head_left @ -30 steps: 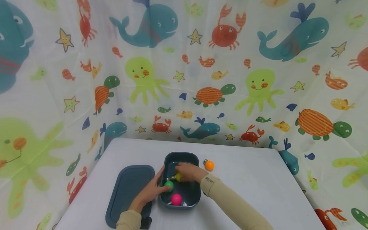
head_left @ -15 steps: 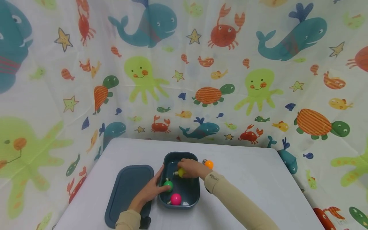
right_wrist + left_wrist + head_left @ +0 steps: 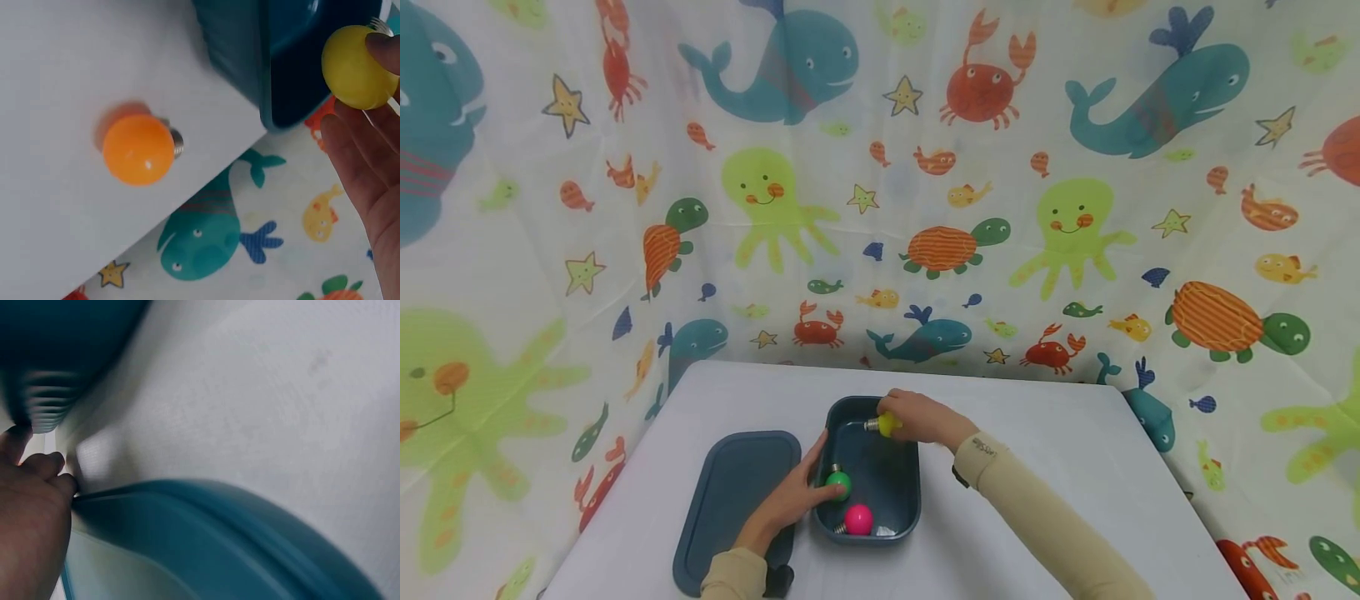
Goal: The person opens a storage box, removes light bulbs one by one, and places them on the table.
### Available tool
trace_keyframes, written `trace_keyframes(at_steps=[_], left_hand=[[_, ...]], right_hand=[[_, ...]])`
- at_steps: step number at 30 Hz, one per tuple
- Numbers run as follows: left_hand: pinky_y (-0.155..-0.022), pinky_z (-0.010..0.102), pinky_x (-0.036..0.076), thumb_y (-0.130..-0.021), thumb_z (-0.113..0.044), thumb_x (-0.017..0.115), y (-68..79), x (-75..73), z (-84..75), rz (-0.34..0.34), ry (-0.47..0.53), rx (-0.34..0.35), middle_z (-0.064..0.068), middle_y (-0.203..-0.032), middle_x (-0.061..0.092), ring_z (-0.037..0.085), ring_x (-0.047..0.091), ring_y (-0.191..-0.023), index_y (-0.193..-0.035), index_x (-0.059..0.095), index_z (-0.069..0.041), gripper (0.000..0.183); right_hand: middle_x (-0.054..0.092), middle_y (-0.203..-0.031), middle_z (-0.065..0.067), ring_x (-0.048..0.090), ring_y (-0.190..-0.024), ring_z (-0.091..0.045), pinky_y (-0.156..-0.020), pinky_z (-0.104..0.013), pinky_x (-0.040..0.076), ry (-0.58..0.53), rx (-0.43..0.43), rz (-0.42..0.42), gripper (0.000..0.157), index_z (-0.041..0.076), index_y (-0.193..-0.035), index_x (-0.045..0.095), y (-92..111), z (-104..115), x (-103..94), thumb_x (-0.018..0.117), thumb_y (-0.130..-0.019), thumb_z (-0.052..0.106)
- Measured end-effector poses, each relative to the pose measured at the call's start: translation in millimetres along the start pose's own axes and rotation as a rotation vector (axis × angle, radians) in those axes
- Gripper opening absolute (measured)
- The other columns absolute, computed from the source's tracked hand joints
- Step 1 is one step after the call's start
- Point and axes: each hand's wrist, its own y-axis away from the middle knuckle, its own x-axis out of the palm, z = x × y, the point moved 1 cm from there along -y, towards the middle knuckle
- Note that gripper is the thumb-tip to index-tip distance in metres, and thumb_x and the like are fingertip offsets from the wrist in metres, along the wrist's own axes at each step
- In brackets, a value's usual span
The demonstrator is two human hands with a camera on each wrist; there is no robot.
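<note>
Round yellow bulb has shifted farther rightward, pinched by right hand. Left hand grips rectangular blue plastic box

Right sleeve beige, dark lettering at wrist; left sleeve beige, black piece beside it

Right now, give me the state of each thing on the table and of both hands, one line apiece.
Box: open, two bulbs inside.
Lid: off, lying flat beside the box.
Green bulb: in the box.
Pink bulb: in the box.
Yellow bulb: held.
Orange bulb: on the table, outside the box.
Left hand: holding the box's side.
Right hand: pinching the yellow bulb.
</note>
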Motion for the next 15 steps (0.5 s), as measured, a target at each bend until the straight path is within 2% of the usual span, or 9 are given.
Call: trace_keyframes(at_steps=[9, 15], left_hand=[[-0.111, 0.066, 0.019, -0.082, -0.040, 0.077, 0.0, 2.0, -0.6, -0.019, -0.011, 0.010, 0.012, -0.162, 0.018, 0.040, 0.021, -0.145, -0.158, 0.015, -0.028, 0.099], [-0.111, 0.066, 0.019, -0.083, -0.041, 0.076, 0.0, 1.5, -0.9, -0.012, -0.016, 0.010, 0.012, -0.162, 0.017, 0.040, 0.020, -0.146, -0.158, 0.014, -0.028, 0.099]], right_hand=[[0.059, -0.116, -0.003, 0.057, -0.102, -0.019, -0.095, -0.034, 0.051, -0.045, 0.081, -0.067, 0.039, 0.011, -0.123, 0.060, 22, -26, -19.7, 0.075, -0.087, 0.013], [0.059, -0.114, -0.003, 0.057, -0.101, -0.019, -0.094, -0.036, 0.052, -0.073, 0.140, -0.082, 0.037, 0.011, -0.120, 0.061, 38, -50, -19.5, 0.076, -0.086, 0.011]])
